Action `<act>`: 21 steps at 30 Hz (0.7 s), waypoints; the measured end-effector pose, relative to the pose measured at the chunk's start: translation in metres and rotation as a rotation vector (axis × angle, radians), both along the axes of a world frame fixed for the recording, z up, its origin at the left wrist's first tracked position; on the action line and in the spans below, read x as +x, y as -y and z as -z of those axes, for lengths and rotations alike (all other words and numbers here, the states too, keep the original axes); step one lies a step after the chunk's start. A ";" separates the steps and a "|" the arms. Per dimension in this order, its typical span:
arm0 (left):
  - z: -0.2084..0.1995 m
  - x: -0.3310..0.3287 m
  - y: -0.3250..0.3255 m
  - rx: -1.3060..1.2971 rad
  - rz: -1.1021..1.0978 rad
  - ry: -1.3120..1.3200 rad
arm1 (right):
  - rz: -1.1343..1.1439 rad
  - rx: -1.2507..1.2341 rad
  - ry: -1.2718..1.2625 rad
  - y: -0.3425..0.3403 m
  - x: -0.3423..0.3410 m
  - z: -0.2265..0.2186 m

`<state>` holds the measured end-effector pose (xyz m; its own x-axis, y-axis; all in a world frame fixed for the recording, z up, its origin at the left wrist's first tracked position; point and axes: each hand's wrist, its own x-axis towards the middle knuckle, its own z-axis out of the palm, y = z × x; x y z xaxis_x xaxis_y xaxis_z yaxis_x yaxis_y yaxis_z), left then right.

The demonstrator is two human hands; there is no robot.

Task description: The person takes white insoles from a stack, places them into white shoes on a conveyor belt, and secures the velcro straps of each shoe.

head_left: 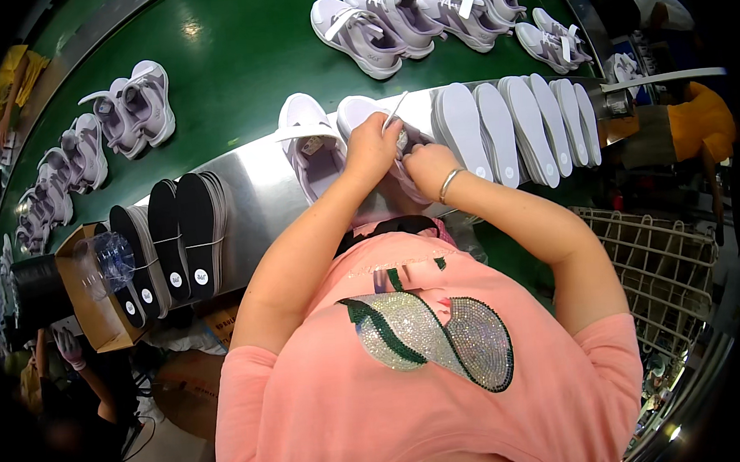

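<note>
A pale lilac sneaker [355, 109] rests on the metal ledge in front of me, toe pointing away. My left hand [372, 151] grips it near the tongue, where a white strap [395, 111] stands up past the fingers. Curled at the shoe's opening is my right hand [430, 169], with a bangle on the wrist; its fingertips are hidden inside the collar. To the left, touching neither hand, sits a matching sneaker [304, 117] with its strap sticking out sideways.
White insoles [463, 130] lie in stacks along the ledge at right. Black insole stacks [196, 232] are at left, beside a cardboard box [98, 304] holding clear plastic. Beyond the ledge, a green conveyor [235, 54] carries sneaker pairs [136, 109]. A wire basket [653, 275] stands at right.
</note>
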<state>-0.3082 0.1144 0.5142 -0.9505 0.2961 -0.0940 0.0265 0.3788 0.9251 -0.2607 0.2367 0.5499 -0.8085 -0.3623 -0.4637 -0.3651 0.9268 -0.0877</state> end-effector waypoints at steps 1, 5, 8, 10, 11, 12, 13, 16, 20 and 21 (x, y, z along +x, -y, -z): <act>0.001 0.000 0.000 0.018 -0.013 -0.001 | 0.093 0.026 0.045 0.001 -0.005 0.004; 0.004 0.000 -0.002 0.064 -0.030 0.041 | 0.150 0.128 0.366 0.004 -0.028 0.011; 0.004 -0.001 -0.004 0.104 -0.026 0.055 | 0.072 0.238 0.619 -0.002 -0.038 0.036; 0.005 -0.001 -0.006 0.120 -0.035 0.039 | -0.145 0.265 0.593 -0.002 -0.041 0.031; 0.006 -0.001 -0.007 0.113 -0.032 0.025 | 0.013 0.213 0.502 -0.001 -0.039 0.028; 0.006 -0.001 -0.007 0.103 -0.025 0.011 | 0.172 0.157 0.409 0.002 -0.034 0.022; 0.006 -0.001 -0.008 0.099 -0.024 -0.001 | 0.331 0.100 0.314 0.005 -0.030 0.017; 0.004 -0.002 -0.011 0.074 -0.013 -0.034 | 0.189 0.153 0.169 -0.001 -0.024 0.007; 0.003 -0.002 -0.016 0.062 -0.007 -0.065 | 0.133 0.137 0.392 -0.021 -0.023 0.020; 0.007 -0.002 -0.014 0.064 -0.028 -0.067 | 0.093 0.143 0.469 -0.014 -0.027 -0.014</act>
<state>-0.3107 0.1282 0.5073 -0.9620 0.2730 -0.0113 0.0797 0.3200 0.9441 -0.2881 0.2505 0.5642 -0.5268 -0.2053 -0.8249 -0.2321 0.9683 -0.0927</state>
